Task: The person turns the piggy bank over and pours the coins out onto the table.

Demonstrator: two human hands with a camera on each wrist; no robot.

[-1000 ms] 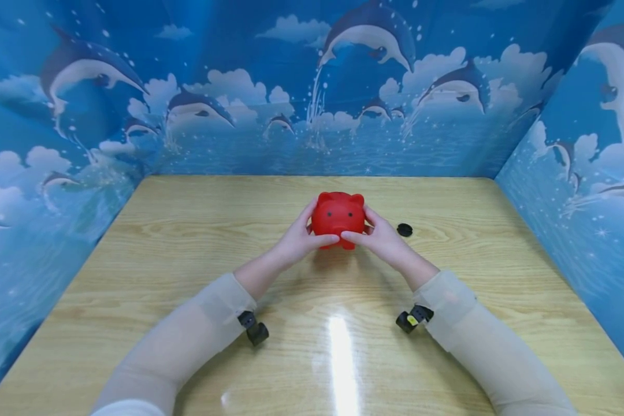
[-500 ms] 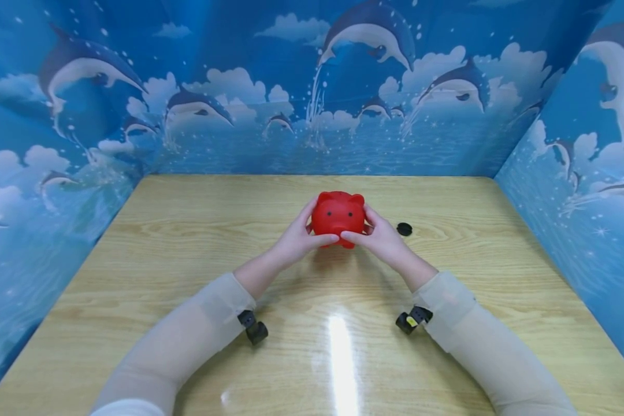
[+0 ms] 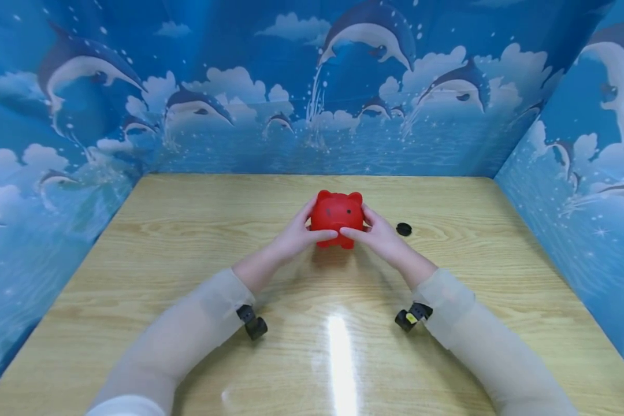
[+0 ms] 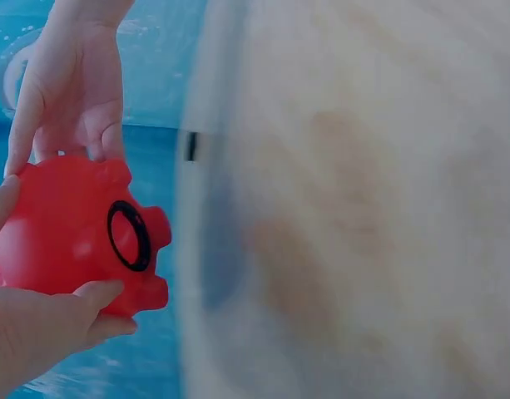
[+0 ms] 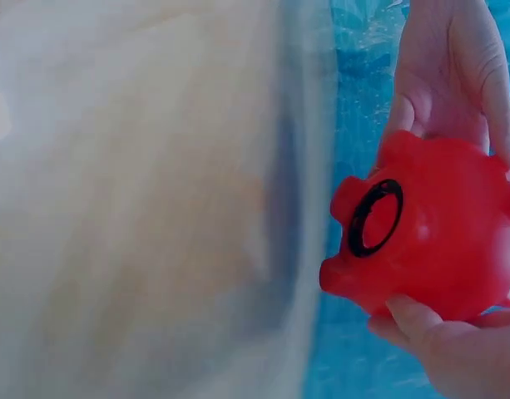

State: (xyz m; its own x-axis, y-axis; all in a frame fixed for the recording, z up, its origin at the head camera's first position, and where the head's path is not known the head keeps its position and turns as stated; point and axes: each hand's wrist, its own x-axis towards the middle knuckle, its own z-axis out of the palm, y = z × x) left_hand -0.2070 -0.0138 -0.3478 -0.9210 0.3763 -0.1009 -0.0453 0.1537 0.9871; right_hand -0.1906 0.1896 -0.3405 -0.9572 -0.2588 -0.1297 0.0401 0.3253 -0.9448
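A red piggy bank point(image 3: 338, 211) is held between both hands, its face with dark eyes turned toward me in the head view. My left hand point(image 3: 297, 236) grips its left side and my right hand point(image 3: 379, 233) its right side, both thumbs across the front low on the face. In the left wrist view its underside shows a black ring point(image 4: 128, 235) around a round opening between the stubby feet. The feet hang above the table, as the right wrist view of the piggy bank point(image 5: 454, 233) shows from below. A black round plug point(image 3: 404, 229) lies on the table beside my right hand.
The wood-grain table point(image 3: 187, 219) spreads out under both arms, with a bright light reflection near its front. Blue curtains point(image 3: 312, 86) printed with dolphins stand along its back and sides. A small camera point(image 3: 252, 322) is strapped to each sleeved wrist.
The piggy bank has turned and tipped slightly in the hands, its ears a little higher and its feet showing more. Both hands keep their grip; the plug has not moved.
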